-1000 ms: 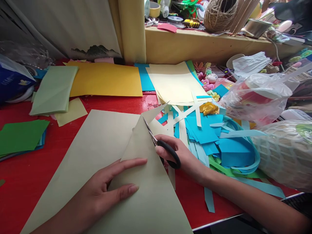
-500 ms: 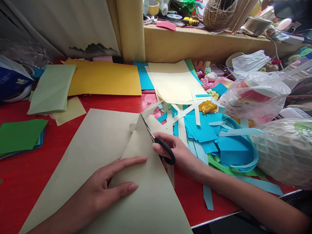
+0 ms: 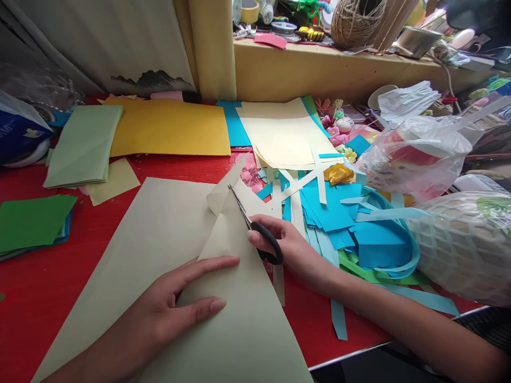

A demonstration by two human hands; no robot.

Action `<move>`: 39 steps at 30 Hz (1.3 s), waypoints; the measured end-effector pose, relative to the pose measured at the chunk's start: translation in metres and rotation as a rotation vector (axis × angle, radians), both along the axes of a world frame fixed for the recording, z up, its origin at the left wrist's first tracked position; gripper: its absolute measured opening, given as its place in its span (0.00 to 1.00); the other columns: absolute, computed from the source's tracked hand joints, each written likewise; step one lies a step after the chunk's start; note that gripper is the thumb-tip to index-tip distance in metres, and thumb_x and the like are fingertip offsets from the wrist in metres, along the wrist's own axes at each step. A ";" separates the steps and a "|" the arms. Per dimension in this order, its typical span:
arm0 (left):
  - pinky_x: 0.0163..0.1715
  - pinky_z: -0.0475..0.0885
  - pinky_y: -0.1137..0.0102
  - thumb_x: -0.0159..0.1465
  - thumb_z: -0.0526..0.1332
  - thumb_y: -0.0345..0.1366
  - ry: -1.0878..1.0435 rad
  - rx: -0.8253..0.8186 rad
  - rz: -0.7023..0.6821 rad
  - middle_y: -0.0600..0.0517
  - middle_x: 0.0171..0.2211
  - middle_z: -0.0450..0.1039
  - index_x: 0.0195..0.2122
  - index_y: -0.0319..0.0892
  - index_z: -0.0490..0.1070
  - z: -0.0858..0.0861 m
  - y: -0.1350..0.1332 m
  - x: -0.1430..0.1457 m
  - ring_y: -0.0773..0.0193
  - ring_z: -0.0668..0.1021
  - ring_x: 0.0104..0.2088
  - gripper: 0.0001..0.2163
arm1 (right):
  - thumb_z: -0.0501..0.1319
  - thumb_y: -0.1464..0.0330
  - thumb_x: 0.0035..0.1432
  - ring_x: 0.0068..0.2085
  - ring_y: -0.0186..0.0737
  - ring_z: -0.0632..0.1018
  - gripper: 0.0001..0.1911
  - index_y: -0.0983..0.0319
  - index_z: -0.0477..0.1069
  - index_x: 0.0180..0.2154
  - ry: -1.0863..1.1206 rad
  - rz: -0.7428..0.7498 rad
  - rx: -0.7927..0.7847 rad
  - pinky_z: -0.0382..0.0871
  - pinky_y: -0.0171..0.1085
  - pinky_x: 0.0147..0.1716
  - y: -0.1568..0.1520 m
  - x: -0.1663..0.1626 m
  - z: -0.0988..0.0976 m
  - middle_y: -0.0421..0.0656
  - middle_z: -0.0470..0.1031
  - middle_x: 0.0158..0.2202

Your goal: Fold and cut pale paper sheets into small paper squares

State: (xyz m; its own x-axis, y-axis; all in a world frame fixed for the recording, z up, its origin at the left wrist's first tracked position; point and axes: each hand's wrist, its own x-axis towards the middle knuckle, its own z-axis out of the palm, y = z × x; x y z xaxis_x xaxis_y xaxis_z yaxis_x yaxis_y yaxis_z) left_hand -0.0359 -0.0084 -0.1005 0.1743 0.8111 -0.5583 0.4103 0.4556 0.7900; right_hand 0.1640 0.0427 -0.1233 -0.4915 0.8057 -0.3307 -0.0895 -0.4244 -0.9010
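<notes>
A large pale green-grey sheet of paper (image 3: pixel 120 255) lies on the red table in front of me, its right part folded over. My left hand (image 3: pixel 171 303) rests on the folded layer, thumb and forefinger stretched apart and pressing it down. In my right hand (image 3: pixel 291 250) is a pair of scissors (image 3: pixel 265 242) with black handles. Their blades sit in the paper near the top of the fold, where a cut flap (image 3: pixel 223 189) curls up to the left of the tips. Part of the handles is hidden by my fingers.
Blue paper squares (image 3: pixel 331 210) and loose strips (image 3: pixel 295 186) are heaped to the right, beside a netted round bundle (image 3: pixel 463 244). Behind lie a yellow sheet (image 3: pixel 167 127) and cream sheets (image 3: pixel 283 130). Green paper squares (image 3: pixel 35 221) are stacked at the left.
The cut flap has swung up and to the left and stands more open beside the scissor tips. Both hands stay nearly in place; the whole view has shifted slightly.
</notes>
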 end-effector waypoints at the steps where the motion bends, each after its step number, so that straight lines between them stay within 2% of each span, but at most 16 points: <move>1: 0.37 0.76 0.72 0.53 0.65 0.47 -0.004 0.005 -0.002 0.58 0.51 0.73 0.46 0.58 0.75 0.001 0.001 -0.001 0.54 0.76 0.48 0.18 | 0.68 0.56 0.46 0.23 0.28 0.65 0.19 0.61 0.69 0.34 0.015 -0.004 -0.004 0.58 0.29 0.19 0.000 0.000 0.000 0.35 0.63 0.24; 8: 0.27 0.76 0.74 0.54 0.64 0.47 -0.038 -0.015 0.126 0.56 0.47 0.76 0.47 0.56 0.74 0.014 0.009 -0.010 0.58 0.80 0.36 0.18 | 0.66 0.56 0.50 0.22 0.27 0.67 0.19 0.62 0.69 0.40 0.049 -0.038 0.083 0.63 0.29 0.21 -0.001 0.002 0.003 0.35 0.67 0.23; 13: 0.25 0.76 0.72 0.55 0.63 0.44 -0.077 0.022 0.104 0.53 0.42 0.78 0.47 0.53 0.75 0.013 0.012 -0.012 0.57 0.81 0.32 0.17 | 0.62 0.52 0.53 0.21 0.28 0.67 0.21 0.63 0.69 0.39 -0.017 0.025 0.137 0.61 0.30 0.19 -0.001 0.001 0.002 0.36 0.67 0.23; 17: 0.23 0.75 0.73 0.54 0.64 0.45 -0.043 0.112 0.155 0.52 0.41 0.79 0.45 0.52 0.76 0.015 0.015 -0.020 0.58 0.81 0.30 0.17 | 0.58 0.53 0.57 0.24 0.28 0.68 0.21 0.64 0.68 0.43 -0.088 -0.028 0.327 0.62 0.31 0.23 0.010 0.013 0.014 0.38 0.67 0.27; 20: 0.17 0.72 0.77 0.53 0.66 0.44 -0.041 0.129 0.241 0.53 0.33 0.80 0.47 0.51 0.74 0.025 0.019 -0.035 0.64 0.79 0.24 0.19 | 0.59 0.56 0.57 0.30 0.33 0.72 0.24 0.63 0.63 0.51 -0.412 -0.134 0.566 0.65 0.34 0.29 0.021 0.033 0.030 0.43 0.71 0.34; 22: 0.18 0.71 0.80 0.55 0.65 0.42 -0.083 0.143 0.338 0.58 0.27 0.78 0.51 0.51 0.71 0.033 0.023 -0.048 0.68 0.78 0.22 0.21 | 0.59 0.58 0.57 0.35 0.40 0.74 0.29 0.62 0.57 0.56 -0.783 -0.157 0.704 0.66 0.38 0.34 0.025 0.048 0.039 0.46 0.73 0.38; 23: 0.19 0.70 0.81 0.56 0.64 0.41 -0.113 0.167 0.391 0.61 0.26 0.78 0.53 0.51 0.69 0.037 0.025 -0.055 0.70 0.78 0.22 0.22 | 0.58 0.59 0.57 0.38 0.44 0.75 0.28 0.62 0.57 0.56 -0.973 -0.153 0.749 0.65 0.40 0.36 0.025 0.055 0.042 0.48 0.74 0.40; 25: 0.24 0.71 0.84 0.58 0.63 0.39 -0.178 0.240 0.494 0.66 0.28 0.78 0.54 0.51 0.67 0.041 0.030 -0.067 0.73 0.78 0.24 0.22 | 0.56 0.61 0.60 0.42 0.50 0.75 0.22 0.63 0.61 0.54 -1.340 -0.122 0.769 0.65 0.42 0.35 0.022 0.067 0.045 0.51 0.75 0.42; 27: 0.28 0.71 0.86 0.59 0.63 0.38 -0.244 0.311 0.571 0.69 0.30 0.78 0.55 0.50 0.65 0.041 0.034 -0.074 0.75 0.78 0.27 0.22 | 0.52 0.63 0.62 0.43 0.54 0.75 0.18 0.64 0.64 0.51 -1.607 -0.040 0.735 0.65 0.42 0.33 0.016 0.074 0.044 0.54 0.75 0.43; 29: 0.30 0.70 0.87 0.60 0.62 0.38 -0.299 0.365 0.595 0.71 0.30 0.78 0.56 0.50 0.63 0.038 0.034 -0.074 0.77 0.78 0.28 0.22 | 0.50 0.63 0.63 0.43 0.55 0.76 0.17 0.65 0.66 0.50 -1.748 0.053 0.705 0.65 0.42 0.31 0.010 0.077 0.041 0.55 0.74 0.44; 31: 0.28 0.69 0.87 0.60 0.61 0.39 -0.320 0.388 0.548 0.70 0.30 0.77 0.56 0.49 0.64 0.034 0.031 -0.066 0.77 0.77 0.27 0.21 | 0.50 0.63 0.64 0.43 0.55 0.76 0.17 0.65 0.69 0.47 -1.808 0.109 0.723 0.65 0.42 0.30 0.005 0.076 0.039 0.56 0.75 0.42; 33: 0.25 0.70 0.85 0.59 0.62 0.39 -0.312 0.375 0.454 0.65 0.34 0.78 0.56 0.47 0.65 0.031 0.025 -0.053 0.74 0.78 0.27 0.22 | 0.50 0.63 0.64 0.45 0.57 0.74 0.17 0.67 0.72 0.42 -1.816 0.099 0.789 0.66 0.44 0.34 0.002 0.070 0.040 0.58 0.75 0.40; 35: 0.25 0.73 0.82 0.57 0.64 0.40 -0.294 0.353 0.360 0.57 0.43 0.77 0.56 0.47 0.64 0.028 0.020 -0.040 0.70 0.79 0.29 0.25 | 0.51 0.60 0.64 0.47 0.58 0.74 0.20 0.68 0.73 0.41 -1.671 0.042 0.843 0.66 0.47 0.38 -0.001 0.060 0.044 0.58 0.75 0.40; 37: 0.26 0.75 0.77 0.56 0.64 0.41 -0.273 0.371 0.298 0.51 0.52 0.72 0.58 0.48 0.62 0.024 0.018 -0.032 0.64 0.80 0.35 0.27 | 0.51 0.56 0.63 0.45 0.53 0.75 0.22 0.66 0.72 0.44 -1.274 0.070 0.792 0.67 0.45 0.39 -0.006 0.047 0.047 0.55 0.76 0.42; 39: 0.31 0.77 0.73 0.58 0.61 0.42 -0.251 0.439 0.256 0.48 0.58 0.65 0.59 0.49 0.59 0.018 0.018 -0.029 0.58 0.79 0.42 0.27 | 0.52 0.54 0.62 0.40 0.44 0.78 0.22 0.63 0.71 0.46 -0.748 0.259 0.597 0.70 0.39 0.37 -0.012 0.031 0.047 0.49 0.76 0.43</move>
State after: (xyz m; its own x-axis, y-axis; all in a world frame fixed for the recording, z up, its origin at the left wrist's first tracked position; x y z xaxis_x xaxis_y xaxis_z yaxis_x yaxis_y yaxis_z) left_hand -0.0654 0.0095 -0.0822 0.0251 0.9917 -0.1258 0.1047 0.1225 0.9869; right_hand 0.1950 0.0304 -0.0767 -0.5066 0.8380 -0.2026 0.6209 0.1915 -0.7601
